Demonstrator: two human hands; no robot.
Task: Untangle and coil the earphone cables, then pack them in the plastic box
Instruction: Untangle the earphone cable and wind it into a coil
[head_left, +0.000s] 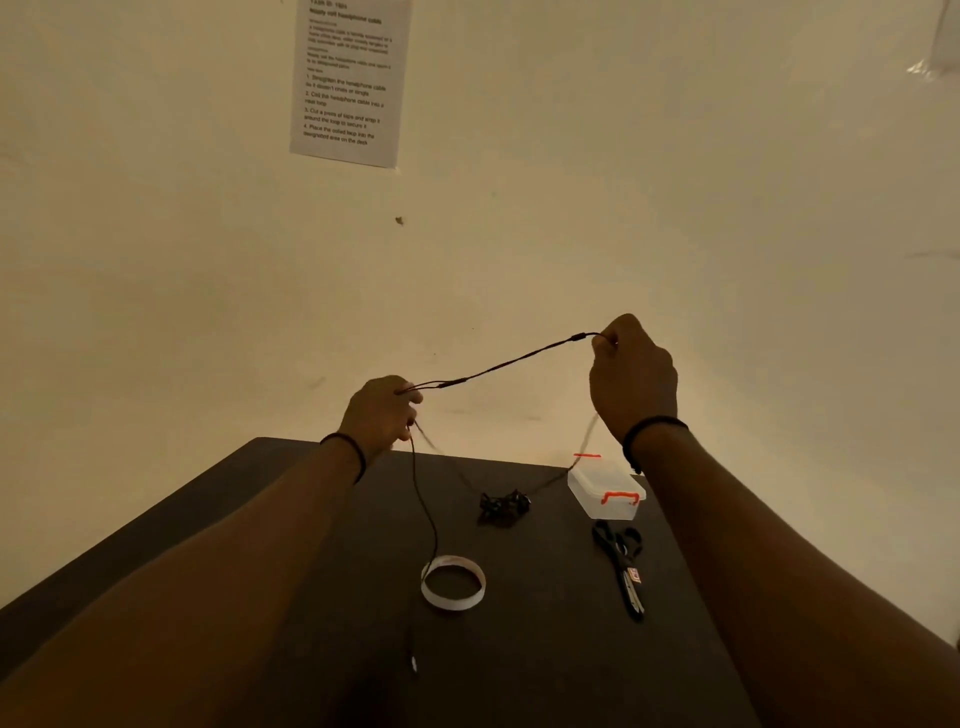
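A thin black earphone cable (498, 367) is stretched in the air between my hands, above the far edge of the dark table (218, 519). My left hand (382, 413) pinches its lower end; a strand hangs from it down past the tape roll. Higher up, my right hand (631, 371) pinches the other end. Blurred strands run down from both hands to a tangled black cable bundle (503, 506) on the table. The clear plastic box (605, 491) with orange clasps sits to the right of the bundle, its lid shut.
A roll of white tape (453, 581) lies near the table's middle. Black scissors (623, 564) lie in front of the box. A printed instruction sheet (347, 78) hangs on the wall behind.
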